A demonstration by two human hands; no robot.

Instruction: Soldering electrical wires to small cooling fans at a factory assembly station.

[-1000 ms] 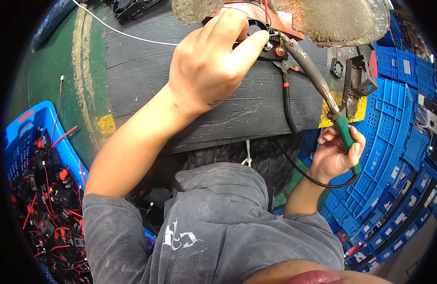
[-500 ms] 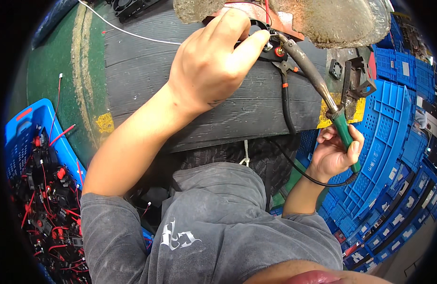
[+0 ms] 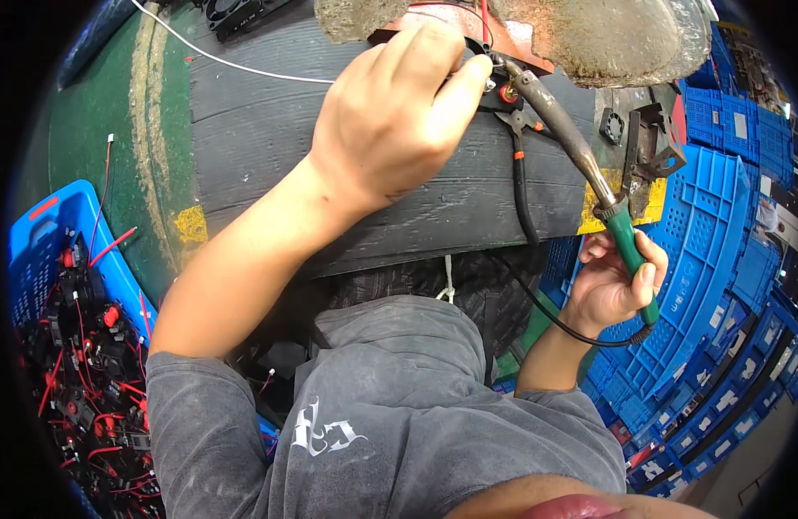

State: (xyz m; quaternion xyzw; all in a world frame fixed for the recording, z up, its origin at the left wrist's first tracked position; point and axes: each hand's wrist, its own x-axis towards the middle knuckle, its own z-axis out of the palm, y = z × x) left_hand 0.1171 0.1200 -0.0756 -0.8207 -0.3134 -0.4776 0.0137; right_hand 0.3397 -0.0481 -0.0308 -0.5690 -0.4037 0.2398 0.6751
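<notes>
My right hand (image 3: 613,281) is wrapped round the green handle of a soldering iron (image 3: 559,121). Its metal shaft slants up and left to a tip beside my left fingertips. My left hand (image 3: 394,108) is closed in a pinch above a black part with a red-ringed terminal (image 3: 508,93). A thin pale wire (image 3: 243,65) runs from the upper left into that hand; the fingers hide where it ends. Under the fingers, much of the black part is covered. Pliers (image 3: 520,156) with black and orange handles lie just below it.
The dark board (image 3: 269,138) forms the work surface. A small black fan (image 3: 612,127) and a rusty metal bracket (image 3: 654,147) are to the right. A blue basket (image 3: 113,251) of black parts with red wires stands left; blue crates (image 3: 701,259) stand right.
My left hand has shifted slightly to the right, and the pale wire has moved a little with it. The soldering iron stays almost where it was, its tip still by the fingertips.
</notes>
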